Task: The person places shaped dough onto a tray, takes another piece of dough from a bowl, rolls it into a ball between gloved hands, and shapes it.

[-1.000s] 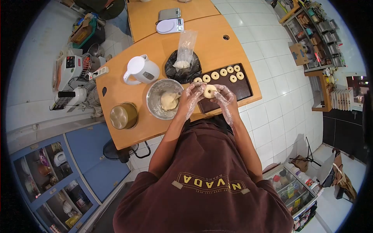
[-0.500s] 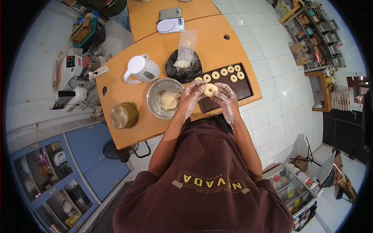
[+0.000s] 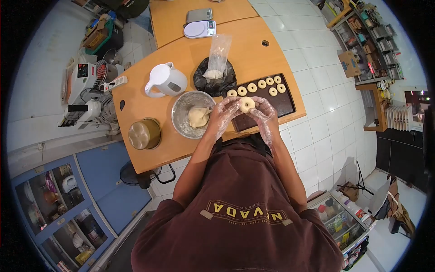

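A pale dough ring (image 3: 247,104) with a small hole is held between my left hand (image 3: 224,115) and my right hand (image 3: 265,118), above the near part of a dark baking tray (image 3: 285,105). Both hands wear clear, flour-dusted gloves, with fingers curled at the ring's sides. Several smaller-looking dough rings (image 3: 252,88) lie on the tray along its far side. To the left, a metal bowl (image 3: 179,121) holds a lump of dough (image 3: 198,117).
A white electric kettle (image 3: 166,80), a gold-coloured pot (image 3: 145,134) and a black plastic bag (image 3: 201,81) with a clear bag (image 3: 219,53) stand on the wooden table (image 3: 181,152). Two scales, one white (image 3: 199,29), lie farther back.
The dough ring stays between both hands and has shifted very slightly to the right and up. The fingers have moved a little around its edge.
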`<move>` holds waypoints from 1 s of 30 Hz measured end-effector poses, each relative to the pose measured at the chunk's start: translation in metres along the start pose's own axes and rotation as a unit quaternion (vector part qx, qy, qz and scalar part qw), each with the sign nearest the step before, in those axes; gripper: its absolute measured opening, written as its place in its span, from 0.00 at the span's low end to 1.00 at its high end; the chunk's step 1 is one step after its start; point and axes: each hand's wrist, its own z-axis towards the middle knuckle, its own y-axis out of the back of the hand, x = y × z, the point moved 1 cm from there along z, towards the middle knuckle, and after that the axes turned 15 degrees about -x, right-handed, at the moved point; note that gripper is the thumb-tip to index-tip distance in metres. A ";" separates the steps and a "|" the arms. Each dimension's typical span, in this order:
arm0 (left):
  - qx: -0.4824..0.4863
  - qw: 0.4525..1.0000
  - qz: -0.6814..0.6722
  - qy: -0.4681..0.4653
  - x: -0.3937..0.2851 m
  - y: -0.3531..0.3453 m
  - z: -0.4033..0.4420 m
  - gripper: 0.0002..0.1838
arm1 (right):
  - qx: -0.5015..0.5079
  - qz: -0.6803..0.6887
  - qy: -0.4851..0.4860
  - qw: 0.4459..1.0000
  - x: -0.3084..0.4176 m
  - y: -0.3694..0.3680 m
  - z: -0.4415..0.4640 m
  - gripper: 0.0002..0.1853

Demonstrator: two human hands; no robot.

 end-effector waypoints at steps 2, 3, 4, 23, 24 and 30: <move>-0.005 1.000 0.007 -0.007 -0.001 0.000 0.000 0.17 | 0.002 -0.005 -0.002 1.000 0.001 0.000 -0.001 0.16; -0.008 1.000 0.010 -0.011 -0.002 0.000 0.000 0.17 | -0.003 -0.011 0.000 1.000 0.001 0.001 0.000 0.16; -0.003 1.000 0.009 -0.010 -0.001 0.001 0.000 0.17 | -0.008 -0.016 0.002 1.000 0.000 0.001 0.000 0.16; 0.005 0.998 -0.056 0.035 0.004 0.005 0.005 0.18 | -0.027 0.002 -0.009 1.000 -0.001 -0.005 -0.002 0.17; 0.007 0.998 -0.047 0.030 0.004 0.005 0.004 0.18 | -0.030 -0.005 -0.012 0.999 -0.001 -0.004 -0.002 0.16; 0.009 0.998 -0.039 0.039 0.005 0.007 0.004 0.19 | -0.032 -0.008 -0.006 0.999 0.000 -0.005 0.000 0.13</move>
